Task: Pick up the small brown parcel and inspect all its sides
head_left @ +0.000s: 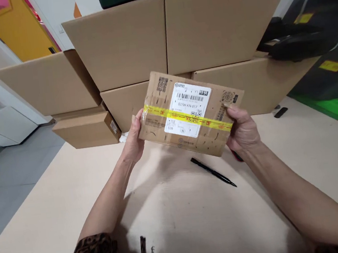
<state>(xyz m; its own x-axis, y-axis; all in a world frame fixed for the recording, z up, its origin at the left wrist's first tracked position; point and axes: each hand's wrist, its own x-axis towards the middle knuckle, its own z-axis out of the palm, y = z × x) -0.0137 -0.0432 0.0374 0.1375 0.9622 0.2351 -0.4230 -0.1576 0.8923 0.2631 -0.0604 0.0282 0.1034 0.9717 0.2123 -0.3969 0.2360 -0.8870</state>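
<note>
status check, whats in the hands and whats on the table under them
Left hand and right hand each shut on an end of the small parcel, held above the table. Black pen lies below it. Stacked cardboard boxes behind.

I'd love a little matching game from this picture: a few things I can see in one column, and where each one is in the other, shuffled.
Things:
1. small parcel
2. black pen
3. yellow tape
4. large cardboard boxes

Places:
A. lying on the beige table, below the parcel
B. stacked at the far edge of the table
C. held up between the left hand and the right hand
D. running across the parcel, over its white label

Pairs: 1-C, 2-A, 3-D, 4-B
</note>
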